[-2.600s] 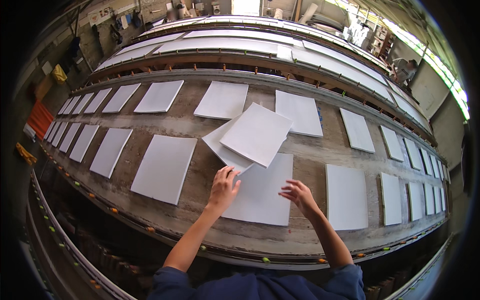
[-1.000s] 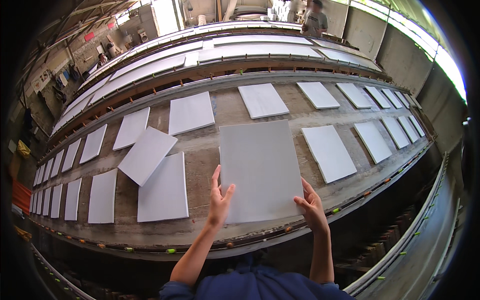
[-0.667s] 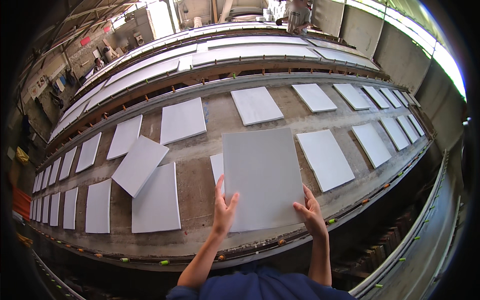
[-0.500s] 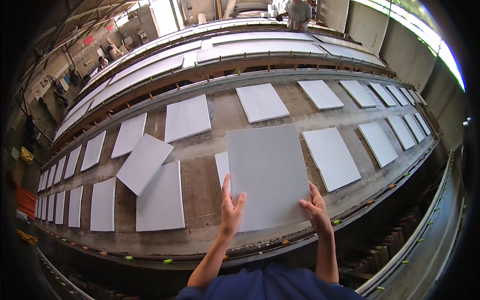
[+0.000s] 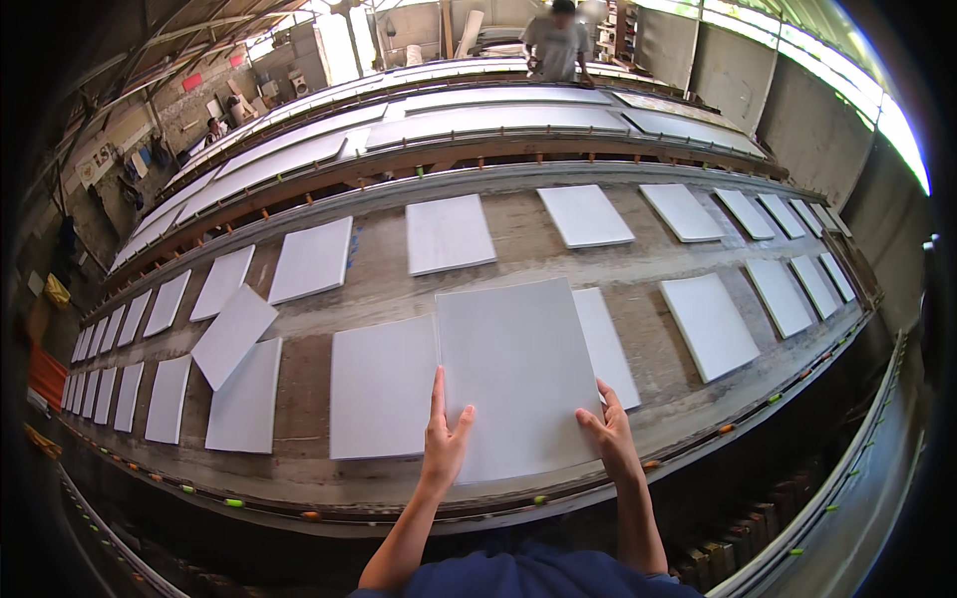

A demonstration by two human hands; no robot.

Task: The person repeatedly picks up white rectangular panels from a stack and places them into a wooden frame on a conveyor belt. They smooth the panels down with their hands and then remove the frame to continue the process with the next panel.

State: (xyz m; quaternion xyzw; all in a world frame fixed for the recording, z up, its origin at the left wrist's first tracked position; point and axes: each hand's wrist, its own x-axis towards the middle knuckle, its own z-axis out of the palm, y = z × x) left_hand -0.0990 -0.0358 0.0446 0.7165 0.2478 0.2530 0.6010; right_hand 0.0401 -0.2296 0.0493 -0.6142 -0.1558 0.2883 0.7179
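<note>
Between my two hands I carry a pale, flat rectangular sheet or thin stack of sheets [image 5: 520,379], held up above the long table [image 5: 389,294]. My left hand [image 5: 446,444] grips its left edge, thumb on the face and fingers along the side and behind. On the right edge my right hand [image 5: 610,439] holds it the same way. Partly covered by it, one white stack [image 5: 384,389] lies to the left and another [image 5: 606,349] to the right. I cannot tell the material.
Similar white stacks lie in two rows along the table; at left, one slanted stack [image 5: 234,337] overlaps another [image 5: 245,404]. Green and orange pegs line the table's rail. Behind, further long tables carry white panels [image 5: 498,122]. A person [image 5: 555,45] stands at the far end.
My view has shifted rightward along the table, so the laid stacks sit further left. The held sheet stays in both hands. The person at the back shows more fully.
</note>
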